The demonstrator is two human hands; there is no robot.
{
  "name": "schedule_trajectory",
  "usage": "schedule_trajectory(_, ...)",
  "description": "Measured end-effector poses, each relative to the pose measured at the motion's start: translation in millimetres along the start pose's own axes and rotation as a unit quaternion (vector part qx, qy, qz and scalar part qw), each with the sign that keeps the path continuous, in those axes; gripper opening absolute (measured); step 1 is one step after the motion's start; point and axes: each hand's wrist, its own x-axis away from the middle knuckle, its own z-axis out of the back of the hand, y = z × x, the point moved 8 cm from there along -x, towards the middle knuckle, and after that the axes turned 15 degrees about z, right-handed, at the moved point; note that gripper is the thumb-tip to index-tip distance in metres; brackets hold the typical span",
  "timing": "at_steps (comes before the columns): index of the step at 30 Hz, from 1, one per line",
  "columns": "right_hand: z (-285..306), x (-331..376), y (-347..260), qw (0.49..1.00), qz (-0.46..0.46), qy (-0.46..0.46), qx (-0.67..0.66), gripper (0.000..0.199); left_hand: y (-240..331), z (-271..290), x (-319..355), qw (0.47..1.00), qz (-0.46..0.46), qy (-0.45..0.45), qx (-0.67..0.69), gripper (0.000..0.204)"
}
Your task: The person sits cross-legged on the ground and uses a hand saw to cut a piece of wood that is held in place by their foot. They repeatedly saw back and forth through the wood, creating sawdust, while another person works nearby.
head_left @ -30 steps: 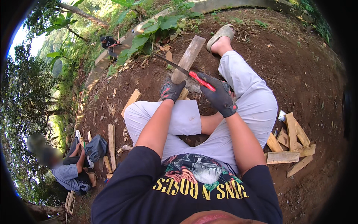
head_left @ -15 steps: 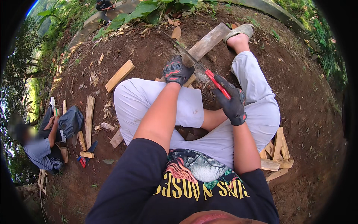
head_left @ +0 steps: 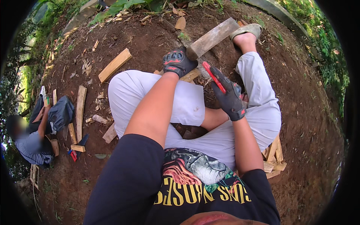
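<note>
My left hand [head_left: 179,63], in a black and red glove, is closed at the near end of a weathered wooden board [head_left: 212,40]. Its fingertips are hidden on the far side. The board slants away to the upper right, its far end near my foot. My gloved right hand [head_left: 228,93] grips the red handle of a hand saw [head_left: 213,77], just right of the board's near end. I cannot make out the blade. A lighter wood piece [head_left: 190,76] lies under the board's near end, beside my left wrist.
A loose wood block [head_left: 115,65] lies on the soil left of my knee. Cut pieces are piled [head_left: 275,157] by my right hip. At the far left a person [head_left: 32,135] sits beside a dark bag [head_left: 61,113], a long plank [head_left: 81,112] and another saw [head_left: 78,147].
The saw's blade, seen earlier crossing the board toward the upper left, no longer shows. Its handle has turned slightly and moved up and left with my right hand. My left hand stays at the board.
</note>
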Motion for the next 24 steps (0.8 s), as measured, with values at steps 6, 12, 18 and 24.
schedule_trajectory(6, -1, -45, 3, 0.999, 0.004, -0.030, 0.030, 0.051, 2, 2, 0, 1.000, 0.002, 0.006, -0.001, 0.063)
schedule_trajectory(12, 20, 1, 1, 0.998, -0.017, -0.031, 0.060, 0.052, -8, 5, 0, 1.000, 0.029, -0.006, 0.010, 0.061)
schedule_trajectory(18, 21, -12, -4, 0.997, 0.047, 0.040, 0.055, 0.055, 12, 8, 1, 1.000, 0.003, -0.006, 0.006, 0.062)
schedule_trajectory(24, 24, -27, -1, 0.992, -0.103, -0.065, 0.030, 0.054, 8, 4, 1, 1.000, 0.006, -0.018, 0.010, 0.065)
